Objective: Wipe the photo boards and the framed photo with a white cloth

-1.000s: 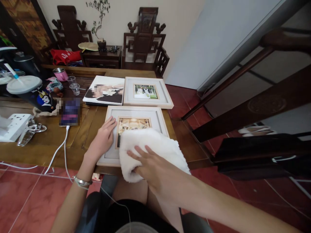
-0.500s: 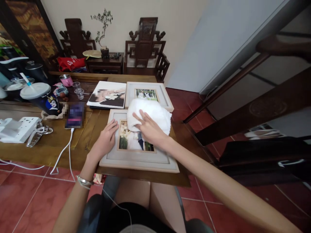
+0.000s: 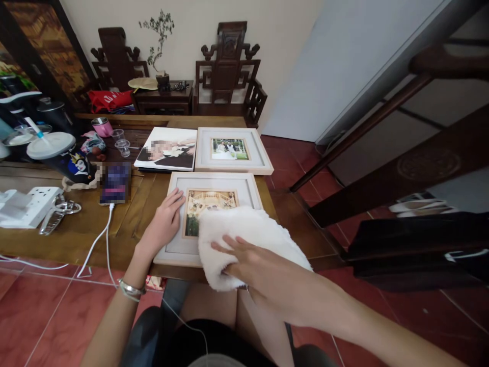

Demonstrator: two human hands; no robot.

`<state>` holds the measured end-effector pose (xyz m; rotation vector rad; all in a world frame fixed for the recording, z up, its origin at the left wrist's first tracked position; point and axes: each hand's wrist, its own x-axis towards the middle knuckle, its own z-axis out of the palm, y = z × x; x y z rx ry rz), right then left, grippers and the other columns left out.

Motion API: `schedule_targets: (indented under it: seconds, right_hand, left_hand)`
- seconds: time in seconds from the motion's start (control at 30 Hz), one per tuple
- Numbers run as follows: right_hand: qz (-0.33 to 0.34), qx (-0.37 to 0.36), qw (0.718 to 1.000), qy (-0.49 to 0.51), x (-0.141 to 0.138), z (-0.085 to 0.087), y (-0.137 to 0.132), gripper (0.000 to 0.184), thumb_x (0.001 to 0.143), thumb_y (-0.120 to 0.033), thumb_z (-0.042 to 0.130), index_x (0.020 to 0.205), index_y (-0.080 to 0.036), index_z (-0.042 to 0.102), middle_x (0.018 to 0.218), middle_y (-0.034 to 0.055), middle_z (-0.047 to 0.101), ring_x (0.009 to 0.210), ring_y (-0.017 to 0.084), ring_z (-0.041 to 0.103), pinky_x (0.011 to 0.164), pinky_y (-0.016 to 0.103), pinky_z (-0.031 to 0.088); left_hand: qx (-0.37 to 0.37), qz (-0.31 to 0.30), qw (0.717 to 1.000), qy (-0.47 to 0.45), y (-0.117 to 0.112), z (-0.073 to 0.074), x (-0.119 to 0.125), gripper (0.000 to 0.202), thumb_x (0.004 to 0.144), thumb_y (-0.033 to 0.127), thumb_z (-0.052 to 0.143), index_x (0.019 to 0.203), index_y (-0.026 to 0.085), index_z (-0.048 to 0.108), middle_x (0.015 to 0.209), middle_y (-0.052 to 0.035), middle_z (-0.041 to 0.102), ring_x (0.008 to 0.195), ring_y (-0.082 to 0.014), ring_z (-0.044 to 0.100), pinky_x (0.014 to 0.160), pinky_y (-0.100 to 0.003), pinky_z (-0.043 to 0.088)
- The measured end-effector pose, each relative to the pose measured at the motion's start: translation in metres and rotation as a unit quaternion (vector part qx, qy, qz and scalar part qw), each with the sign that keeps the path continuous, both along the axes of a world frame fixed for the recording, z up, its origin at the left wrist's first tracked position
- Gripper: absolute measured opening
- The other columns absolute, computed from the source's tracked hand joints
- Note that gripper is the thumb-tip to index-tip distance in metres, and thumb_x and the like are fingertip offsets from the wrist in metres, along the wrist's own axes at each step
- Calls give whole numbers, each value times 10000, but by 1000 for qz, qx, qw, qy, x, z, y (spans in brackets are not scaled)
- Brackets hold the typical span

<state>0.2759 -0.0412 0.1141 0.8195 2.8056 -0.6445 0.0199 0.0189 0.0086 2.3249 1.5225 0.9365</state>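
A framed photo [image 3: 214, 183] with a pale wooden frame lies flat at the near edge of the wooden table [image 3: 76, 229]. My left hand [image 3: 165, 222] rests flat on the frame's left border, fingers stretched out. My right hand [image 3: 252, 267] presses a fluffy white cloth [image 3: 244, 234] onto the frame's near right part, fingers spread flat over the cloth. The cloth covers the lower half of the picture and hangs past the table edge.
A second framed photo [image 3: 232, 150] and an unframed photo print [image 3: 167, 149] lie farther back. To the left are a phone [image 3: 115, 182] on a white cable, a power strip [image 3: 26, 206], a lidded cup [image 3: 57, 153] and small cups. Carved chairs stand behind.
My right hand has pulled the cloth from the frame's far edge back to its near right part, as it was a second ago. My left hand has stayed on the frame's left border.
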Motion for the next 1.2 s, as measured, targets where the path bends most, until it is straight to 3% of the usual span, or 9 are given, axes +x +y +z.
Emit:
schedule_targets:
  seconds: [0.13, 0.3, 0.43, 0.5, 0.6, 0.77, 0.9, 1.03, 1.2]
  right_hand:
    - [-39, 38, 998, 24, 0, -19, 13, 537, 676, 67, 458, 1100, -136, 719, 1509, 136, 402, 1415, 336, 302, 1142, 494, 332]
    - [-106, 242, 964, 8, -2, -51, 74, 501, 705, 51, 498, 1129, -108, 712, 1506, 152, 408, 1422, 377, 275, 1158, 568, 252]
    - [-128, 325, 937, -26, -4, -60, 109, 419, 731, -3, 554, 1098, -110, 725, 1492, 149, 436, 1400, 395, 320, 1147, 574, 262]
    - [-119, 324, 938, -38, -5, -59, 107, 407, 743, -8, 543, 1095, -97, 728, 1471, 171, 458, 1375, 404, 360, 1142, 571, 266]
    - [-91, 290, 952, -38, -3, -53, 82, 423, 731, 8, 521, 1088, -83, 729, 1432, 197, 496, 1343, 409, 406, 1140, 573, 264]
    - [-37, 173, 984, -15, 12, -28, 31, 445, 693, 37, 472, 1019, -107, 738, 1390, 161, 554, 1321, 348, 456, 1147, 528, 282]
    - [-9, 96, 995, 6, 23, -13, 12, 508, 656, 60, 438, 1033, -115, 729, 1426, 137, 522, 1349, 304, 434, 1158, 498, 281]
    - [-34, 110, 993, 17, 24, -21, 20, 541, 652, 71, 432, 1070, -110, 723, 1444, 146, 496, 1385, 312, 381, 1164, 549, 242]
    - [-81, 198, 976, 29, 18, -44, 58, 526, 667, 65, 486, 1109, -102, 716, 1457, 163, 475, 1396, 347, 349, 1159, 586, 222]
  left_hand:
    - [1, -5, 1000, 9, 1, 1, -1, 412, 917, 121, 372, 1258, 94, 601, 1392, -173, 542, 1397, -271, 387, 1149, -503, 356]
    - [3, -10, 1000, 10, 1, 2, -3, 405, 928, 139, 372, 1256, 97, 605, 1387, -169, 548, 1390, -268, 399, 1152, -501, 352]
    - [1, -4, 1000, 6, 2, 1, -4, 404, 927, 151, 378, 1251, 95, 611, 1385, -171, 551, 1386, -273, 405, 1154, -509, 343]
    - [0, 1, 1000, 6, 3, 0, -4, 400, 924, 159, 385, 1244, 105, 620, 1382, -160, 557, 1382, -272, 411, 1154, -509, 344]
    - [4, 5, 1000, 15, 5, -1, -6, 400, 918, 164, 391, 1236, 108, 627, 1374, -154, 566, 1374, -272, 423, 1150, -508, 351]
    - [15, 7, 999, 29, 5, -2, -7, 413, 917, 164, 372, 1229, 75, 628, 1357, -179, 575, 1366, -274, 435, 1145, -510, 358]
    - [17, 8, 999, 28, 5, -2, -7, 406, 916, 170, 381, 1227, 94, 631, 1361, -162, 576, 1365, -259, 437, 1145, -490, 365]
    - [15, 9, 999, 32, 5, -2, -7, 412, 923, 172, 368, 1229, 77, 628, 1360, -174, 575, 1368, -259, 433, 1143, -492, 364]
    - [3, 10, 1000, 29, 3, 1, -6, 403, 924, 175, 379, 1236, 112, 628, 1368, -154, 573, 1370, -259, 430, 1140, -511, 359]
